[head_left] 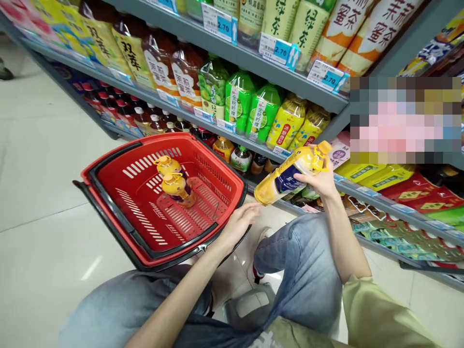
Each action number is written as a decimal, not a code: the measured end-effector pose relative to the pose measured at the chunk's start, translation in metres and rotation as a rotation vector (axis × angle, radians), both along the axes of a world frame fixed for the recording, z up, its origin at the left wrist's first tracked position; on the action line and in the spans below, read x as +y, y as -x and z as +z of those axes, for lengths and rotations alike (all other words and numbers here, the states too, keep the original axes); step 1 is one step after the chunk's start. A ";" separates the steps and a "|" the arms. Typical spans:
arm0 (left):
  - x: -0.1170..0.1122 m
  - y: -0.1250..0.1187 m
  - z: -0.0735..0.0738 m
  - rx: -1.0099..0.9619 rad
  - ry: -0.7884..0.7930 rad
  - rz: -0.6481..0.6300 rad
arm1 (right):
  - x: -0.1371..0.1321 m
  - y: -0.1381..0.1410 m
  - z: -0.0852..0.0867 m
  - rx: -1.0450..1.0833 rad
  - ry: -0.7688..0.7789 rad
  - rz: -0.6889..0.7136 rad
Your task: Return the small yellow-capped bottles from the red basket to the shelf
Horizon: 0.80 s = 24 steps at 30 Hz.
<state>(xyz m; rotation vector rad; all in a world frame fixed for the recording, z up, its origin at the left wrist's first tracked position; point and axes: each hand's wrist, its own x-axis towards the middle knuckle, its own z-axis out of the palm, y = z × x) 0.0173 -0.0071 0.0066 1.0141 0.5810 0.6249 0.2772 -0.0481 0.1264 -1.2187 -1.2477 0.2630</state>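
My right hand (319, 178) is wrapped round the upper part of a small cooking oil bottle (286, 176). The bottle has a yellow cap, a yellow ring handle and a dark blue label, and it tilts with its base toward the lower left. Just below that base, by the right rim of a red shopping basket (108, 169), my left hand (241, 223) is open, fingers stretched out. I cannot tell whether it touches the rim. Two similar yellow-capped bottles (174, 188) stand together inside the basket.
Shelves (250, 50) of bottled drinks cross the top, with blue price tags. Green-label tea bottles (266, 111) line the middle shelf; dark bottles with red caps (123, 111) stand lower left. Packaged goods (424, 193) fill the right shelves. A grey stool (250, 304) is between my legs.
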 end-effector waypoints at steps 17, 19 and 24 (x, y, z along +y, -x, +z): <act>0.012 0.009 -0.005 1.073 -1.268 -0.138 | 0.057 -0.033 -0.133 -0.376 0.353 -0.066; 0.012 0.011 -0.009 1.155 -1.287 -0.176 | 0.071 -0.034 -0.146 -0.391 0.340 -0.074; 0.013 0.014 -0.011 1.194 -1.270 -0.251 | 0.093 -0.033 -0.155 -0.541 0.221 -0.104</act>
